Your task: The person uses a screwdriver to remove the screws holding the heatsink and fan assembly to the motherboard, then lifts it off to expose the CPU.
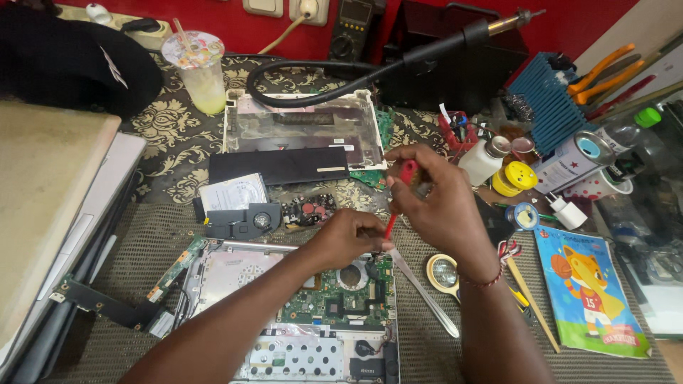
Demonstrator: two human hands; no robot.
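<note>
My right hand (434,203) is closed around the red handle of a screwdriver (404,186), held upright with its tip pointing down at the far right corner of an opened laptop base (235,274). My left hand (345,238) rests on that same corner, fingers curled around the screwdriver's shaft just above the green motherboard (334,299). The board lies exposed with a round fan opening near my left hand. A pair of metal tweezers (423,291) lies on the mat just right of the laptop.
A black battery bar (277,165) and a bare white laptop shell (299,124) lie beyond the hands. A fan unit (245,220), a magnifier (442,272), a colourful booklet (587,291), bottles, pliers, a drink cup (198,67) and a hot-air nozzle arm crowd the mat.
</note>
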